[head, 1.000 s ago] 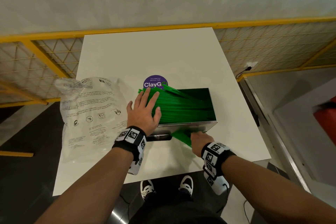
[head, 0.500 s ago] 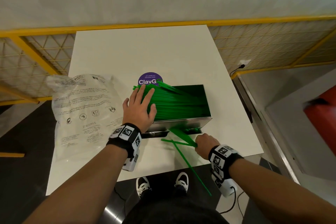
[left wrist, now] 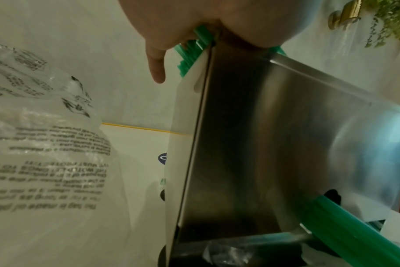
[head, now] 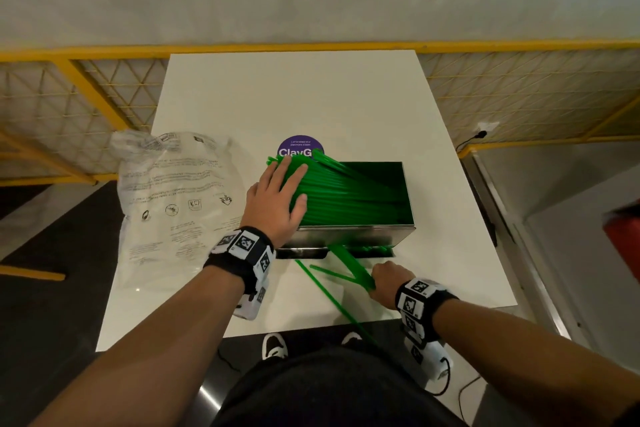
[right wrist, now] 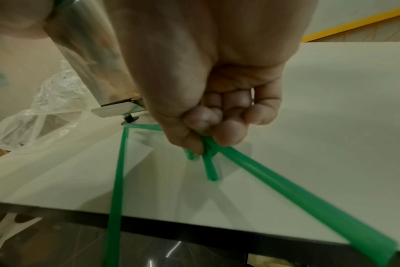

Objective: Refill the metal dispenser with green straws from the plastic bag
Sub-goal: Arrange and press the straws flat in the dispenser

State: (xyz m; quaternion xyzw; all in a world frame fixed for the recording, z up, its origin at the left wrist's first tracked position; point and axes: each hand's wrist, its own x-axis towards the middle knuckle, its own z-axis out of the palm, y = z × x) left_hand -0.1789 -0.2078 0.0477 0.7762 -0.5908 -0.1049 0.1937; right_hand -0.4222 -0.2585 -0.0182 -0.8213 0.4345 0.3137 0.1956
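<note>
The metal dispenser [head: 349, 237] stands on the white table [head: 311, 104], packed with green straws [head: 349, 194] whose left ends stick out past its left wall. My left hand [head: 277, 198] lies flat with straight fingers on those ends; in the left wrist view the palm [left wrist: 171, 23] presses the straw ends [left wrist: 189, 52] above the steel wall [left wrist: 274, 144]. My right hand [head: 382, 282] grips a few straws [head: 349, 265] drawn from the slot at the front. The right wrist view shows its fingers [right wrist: 226, 137] curled round these straws [right wrist: 286, 193]. One loose straw [head: 332, 302] lies over the table's front edge.
The clear printed plastic bag [head: 173, 204] lies flat on the table left of the dispenser. A purple round sticker [head: 299, 147] sits behind it. A yellow mesh railing [head: 69, 104] runs behind and beside the table. My shoes [head: 275, 347] show below the front edge.
My right hand has pulled a few straws out of the front slot toward me. One straw slid out over the table's front edge. The left hand stays on the straws.
</note>
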